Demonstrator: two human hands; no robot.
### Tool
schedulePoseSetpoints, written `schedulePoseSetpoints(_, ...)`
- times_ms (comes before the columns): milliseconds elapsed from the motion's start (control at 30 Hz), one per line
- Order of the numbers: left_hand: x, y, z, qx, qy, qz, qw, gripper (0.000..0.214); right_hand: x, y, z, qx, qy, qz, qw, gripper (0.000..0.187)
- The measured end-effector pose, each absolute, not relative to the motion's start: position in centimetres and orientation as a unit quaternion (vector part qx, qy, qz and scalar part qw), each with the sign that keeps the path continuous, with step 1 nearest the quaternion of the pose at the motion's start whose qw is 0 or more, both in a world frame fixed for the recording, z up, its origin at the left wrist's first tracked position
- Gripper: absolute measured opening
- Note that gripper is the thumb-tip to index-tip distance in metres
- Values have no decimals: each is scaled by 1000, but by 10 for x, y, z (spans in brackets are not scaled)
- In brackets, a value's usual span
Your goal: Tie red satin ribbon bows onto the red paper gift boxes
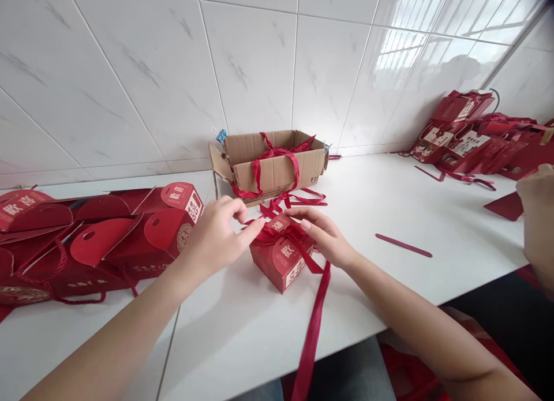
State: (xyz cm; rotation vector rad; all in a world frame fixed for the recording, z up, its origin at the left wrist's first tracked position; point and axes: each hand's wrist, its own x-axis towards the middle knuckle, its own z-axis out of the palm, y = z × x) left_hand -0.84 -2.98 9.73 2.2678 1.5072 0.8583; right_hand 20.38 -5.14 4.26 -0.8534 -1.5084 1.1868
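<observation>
A small red gift box (277,263) with pale printed characters stands on the white table in front of me. A dark red ribbon (298,236) is wound around its top, and one long tail drops over the table's front edge. My left hand (225,231) is at the box's left side, its thumb stretched to the ribbon on the lid and its index finger bent away from the thumb. My right hand (324,233) reaches over the right side with fingers extended, touching the lid and ribbon. The fingertips partly cover the ribbon there.
An open cardboard box (277,173) with red ribbons hanging out stands behind. Several red boxes with rope handles (116,239) line the left. More red boxes (467,135) are piled at the far right, near another person's hand (539,216). A ribbon strip (403,245) lies on the table (359,297).
</observation>
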Motion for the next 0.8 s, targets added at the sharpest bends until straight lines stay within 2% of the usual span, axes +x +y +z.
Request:
schedulePoseSetpoints(100,1,-39,93,809,450,375,53,15,207,-52,44,-361,-623,462,518,29)
schedulePoseSetpoints(200,11,-42,82,844,395,353,81,8,220,-54,52,-407,-644,378,527,35)
schedulePoseSetpoints(267,15,-41,76,844,393,343,121,8,230,-56,59,-420,-705,364,441,41)
schedulePoseSetpoints(367,16,-40,72,828,402,346,183,9,240,-62,68,-399,-798,360,274,37)
schedulePoseSetpoints(433,16,-39,71,817,406,350,212,10,241,-65,70,-374,-828,351,225,31)
schedulePoseSetpoints(567,16,-40,69,807,405,360,233,11,237,-66,68,-347,-846,337,226,33)
schedulePoseSetpoints(800,17,-35,60,802,401,377,232,10,229,-71,67,-412,-809,306,286,43)
